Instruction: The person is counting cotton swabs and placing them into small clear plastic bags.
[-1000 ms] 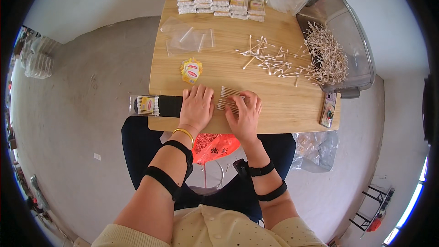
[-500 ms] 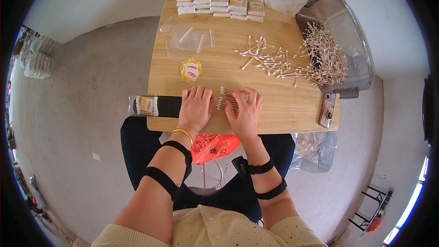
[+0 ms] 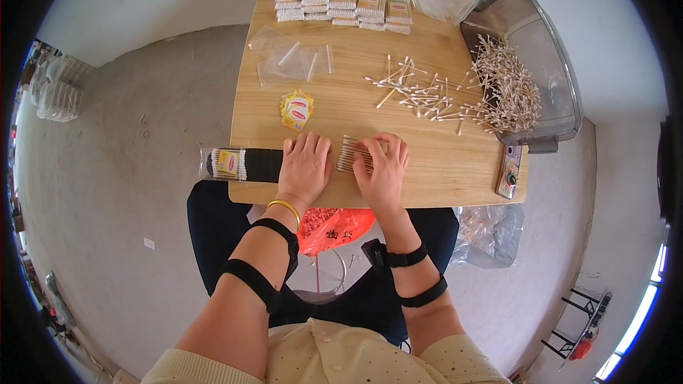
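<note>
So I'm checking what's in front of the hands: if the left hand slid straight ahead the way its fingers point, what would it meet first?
Probably the small stack of yellow labels. The left hand lies flat on the wooden table, fingers pointing away from the person, with bare wood between.

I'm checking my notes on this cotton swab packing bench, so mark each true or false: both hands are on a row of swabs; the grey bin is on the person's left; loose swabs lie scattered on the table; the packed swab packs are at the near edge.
1. Both hands, left hand and right hand, rest on the row of swabs: true.
2. The grey bin is on the left: false, it stands on the right.
3. Loose swabs lie scattered on the table: true.
4. The swab packs are at the near edge: false, they lie at the far edge.
</note>
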Demonstrator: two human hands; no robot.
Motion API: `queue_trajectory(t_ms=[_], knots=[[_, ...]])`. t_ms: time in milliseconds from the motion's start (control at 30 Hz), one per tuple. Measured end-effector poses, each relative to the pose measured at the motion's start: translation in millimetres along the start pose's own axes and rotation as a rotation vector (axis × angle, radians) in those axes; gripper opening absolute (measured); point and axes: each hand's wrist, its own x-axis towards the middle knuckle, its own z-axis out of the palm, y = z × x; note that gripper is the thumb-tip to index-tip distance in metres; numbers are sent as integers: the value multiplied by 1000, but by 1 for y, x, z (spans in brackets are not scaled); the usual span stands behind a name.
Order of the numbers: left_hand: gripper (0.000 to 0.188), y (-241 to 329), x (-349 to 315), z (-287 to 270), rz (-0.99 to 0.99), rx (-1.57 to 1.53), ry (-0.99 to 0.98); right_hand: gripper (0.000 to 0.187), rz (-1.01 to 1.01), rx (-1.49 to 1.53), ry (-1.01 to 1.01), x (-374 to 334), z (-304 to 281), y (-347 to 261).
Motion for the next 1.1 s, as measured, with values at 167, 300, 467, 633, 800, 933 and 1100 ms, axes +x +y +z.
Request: queue_trajectory(t_ms=[167, 300, 467, 633, 800, 933, 1100], knots=[[21, -1, -1, 0, 2, -15, 18, 25, 10, 20, 8, 6, 0, -1], [21, 0, 0, -2, -24, 5, -41, 25, 20, 30, -43, 4, 1, 5], [21, 0, -1, 0, -1, 0, -9, 35, 36, 144, -55, -6, -8, 6], [24, -6, -8, -8, 36, -127, -11, 67, 44, 110, -127, -29, -23, 6], [65, 4, -11, -11, 172, -18, -27, 90, 0, -123, -250, -46, -24, 2], [96, 9, -15, 2, 200, 128, -193, 87, 15, -253, -245, -47, -3, 4], [101, 16, -14, 7, 193, 43, -178, 84, -7, -293, -214, -46, 8, 1]])
